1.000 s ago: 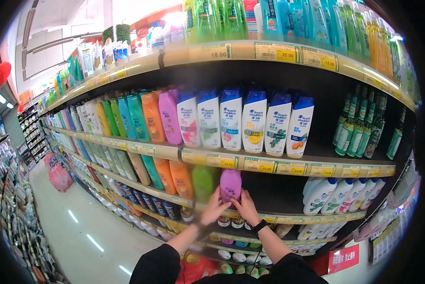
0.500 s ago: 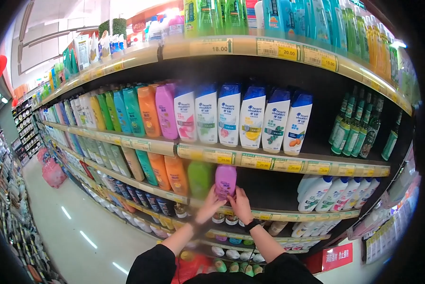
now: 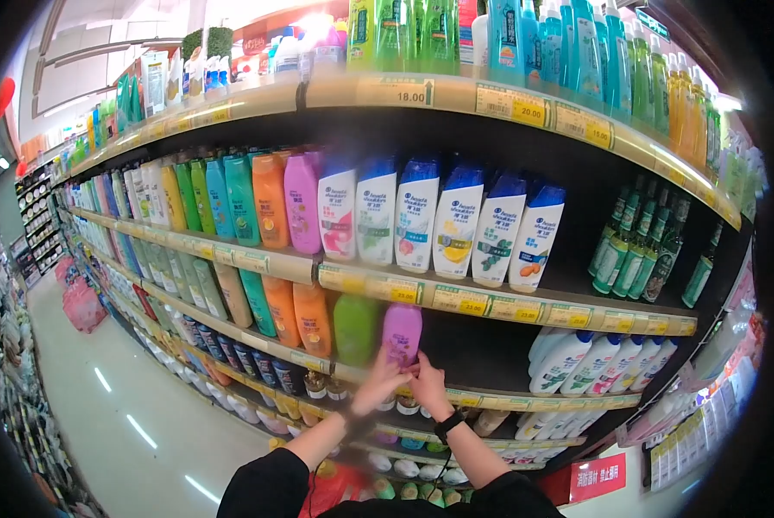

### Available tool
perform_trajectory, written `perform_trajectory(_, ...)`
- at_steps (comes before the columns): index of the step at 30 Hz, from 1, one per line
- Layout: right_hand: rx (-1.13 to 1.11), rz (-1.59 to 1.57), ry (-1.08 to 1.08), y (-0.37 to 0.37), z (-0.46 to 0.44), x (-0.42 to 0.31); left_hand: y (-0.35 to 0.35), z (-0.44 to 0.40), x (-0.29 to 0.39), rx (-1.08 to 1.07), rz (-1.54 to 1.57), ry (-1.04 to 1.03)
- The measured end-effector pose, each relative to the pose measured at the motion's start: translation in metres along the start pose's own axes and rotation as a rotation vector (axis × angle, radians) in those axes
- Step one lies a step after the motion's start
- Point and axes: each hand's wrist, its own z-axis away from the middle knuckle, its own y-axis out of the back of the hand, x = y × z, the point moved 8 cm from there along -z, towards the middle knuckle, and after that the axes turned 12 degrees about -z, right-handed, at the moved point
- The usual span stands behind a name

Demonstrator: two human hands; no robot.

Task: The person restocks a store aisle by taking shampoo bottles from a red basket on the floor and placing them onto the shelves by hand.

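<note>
A purple shampoo bottle [image 3: 402,331] stands upright at the front of the third shelf down, just right of a green bottle [image 3: 355,329]. My left hand [image 3: 382,382] is closed at its lower left side, fingers curled near the base. On the other side, my right hand [image 3: 428,385] has bent fingers against the bottle's lower right edge, and its fingertips come close to those of the left. The bottle's base is hidden behind my fingers. A black watch [image 3: 447,423] is on my right wrist.
White shampoo bottles with blue caps [image 3: 417,217] line the shelf above. Orange bottles [image 3: 311,319] stand left of the green one, and more white bottles [image 3: 562,363] are to the right. A shelf edge with price labels [image 3: 456,298] juts out above my hands. The aisle floor [image 3: 115,406] lies left.
My hands have slipped slightly lower on the purple bottle, toward its base. The bottle keeps its place beside the green one. The head view has shifted and tilted a little.
</note>
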Motion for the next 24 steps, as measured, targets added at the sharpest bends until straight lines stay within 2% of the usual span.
perform_trajectory(1, 0.004, 0.001, 0.003, 0.002, -0.001, -0.004, 0.001, 0.002, 0.001, 0.021, -0.005, 0.009)
perform_trajectory(3, 0.001, -0.209, -0.095, 0.004, -0.001, -0.005, 0.002, -0.001, -0.005, 0.033, -0.029, 0.033)
perform_trajectory(6, -0.037, -0.215, -0.104, 0.004, -0.003, -0.006, 0.000, -0.013, -0.020, -0.010, 0.083, -0.020)
perform_trajectory(9, -0.078, -0.219, -0.110, -0.002, -0.006, 0.004, 0.002, -0.017, -0.037, 0.000, 0.020, 0.069)
perform_trajectory(12, -0.095, -0.272, -0.128, 0.007, -0.010, -0.004, 0.007, -0.025, -0.039, 0.054, -0.060, -0.030)
perform_trajectory(14, -0.130, -0.418, -0.148, -0.005, -0.015, 0.009, 0.001, -0.017, -0.023, 0.037, 0.259, 0.107)
perform_trajectory(15, -0.124, -0.537, -0.140, -0.005, -0.015, 0.005, 0.004, -0.023, -0.037, 0.013, 0.260, 0.126)
perform_trajectory(20, -0.111, -0.608, -0.177, -0.018, -0.020, 0.030, 0.007, -0.033, -0.044, 0.120, 0.244, 0.062)
perform_trajectory(24, -0.118, -0.528, -0.185, -0.007, -0.017, 0.010, 0.008, -0.034, -0.045, 0.107, 0.250, 0.112)
